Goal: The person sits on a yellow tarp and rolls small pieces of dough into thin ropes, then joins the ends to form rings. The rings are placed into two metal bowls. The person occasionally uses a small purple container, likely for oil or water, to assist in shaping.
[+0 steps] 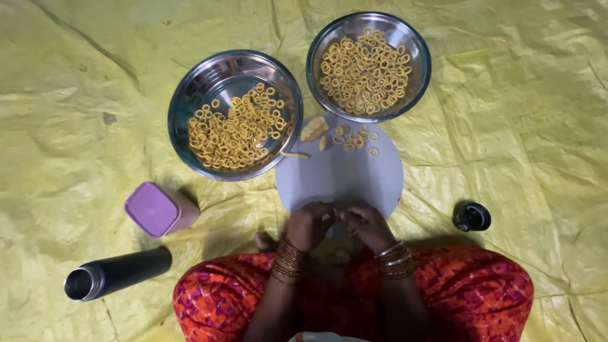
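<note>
Your left hand [310,225] and right hand [366,226] meet fingertip to fingertip at the near edge of the round pale grey board [342,174], just in front of your red-patterned lap. The fingers are curled in close together, as if pinching something small between them, but you cannot tell what they hold; it is hidden.

By the look of it, you are in the shaping step, forming one more small ring, and the next move calls for a light touch so the ring keeps its form when set down.

Toward the far edge of the board lie two lumps of yellow dough [315,129] and a small cluster of loose yellow dough rings [354,139]. Beyond, on the yellow plastic sheet [76,114], the left steel bowl [235,114] and the right steel bowl [368,66] both hold finished rings.
</note>
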